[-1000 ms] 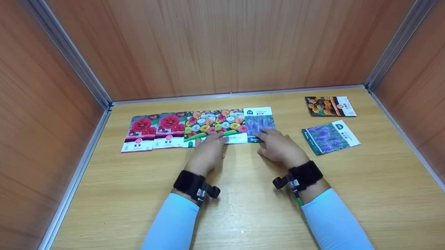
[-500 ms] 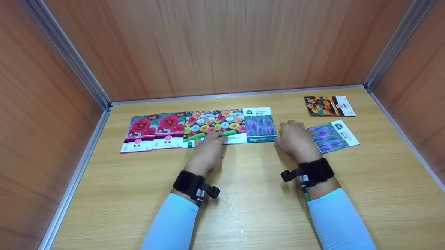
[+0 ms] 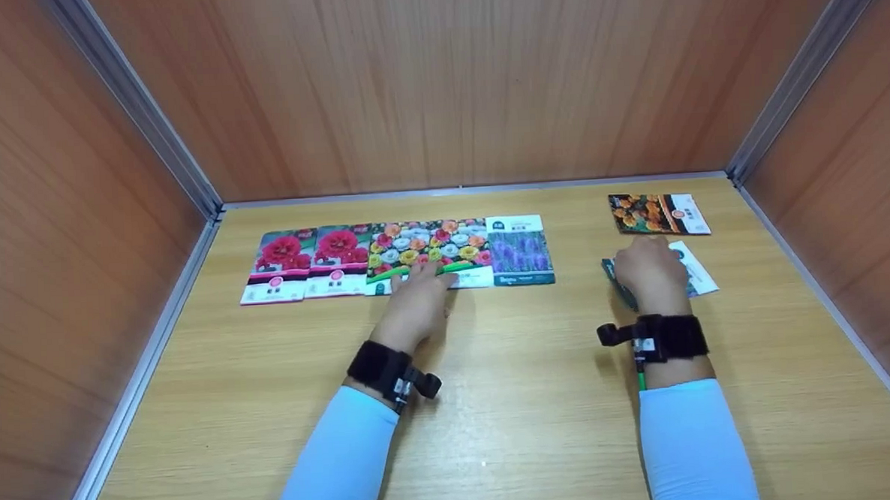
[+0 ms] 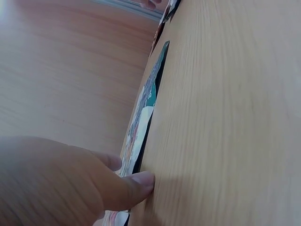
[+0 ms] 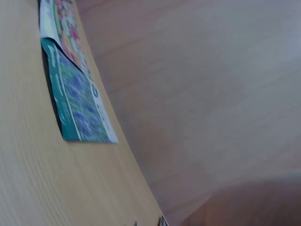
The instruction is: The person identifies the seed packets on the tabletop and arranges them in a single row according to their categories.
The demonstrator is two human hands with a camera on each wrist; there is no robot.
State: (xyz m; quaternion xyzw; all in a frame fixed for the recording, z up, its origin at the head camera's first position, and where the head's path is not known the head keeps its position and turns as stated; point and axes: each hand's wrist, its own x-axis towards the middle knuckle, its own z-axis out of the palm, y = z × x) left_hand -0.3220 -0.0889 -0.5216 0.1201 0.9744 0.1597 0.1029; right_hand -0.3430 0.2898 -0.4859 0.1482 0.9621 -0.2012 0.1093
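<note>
In the head view my left hand (image 3: 416, 304) rests on two packets printed with multicoloured flowers (image 3: 460, 249), its fingers spread over their lower parts. The left wrist view shows its thumb (image 4: 141, 182) at their near edge. Farther right, my right hand (image 3: 653, 275) is over a tilted purple-flower packet (image 3: 695, 270) and hides its middle; its fingertips are hidden too. Only a blurred part of that hand shows in the right wrist view. Another purple-flower packet (image 3: 522, 250) ends the row on the right. Two red-flower packets (image 3: 340, 258) lie at its left end.
Behind the right hand an orange-flower packet (image 3: 657, 214) lies sideways. Wooden panels with grey metal edging enclose the table (image 3: 490, 413) at the back (image 3: 453, 84), left and right.
My right hand has left the purple-flower packet in the row and moved right, over the tilted one. The left hand stays where it was.
</note>
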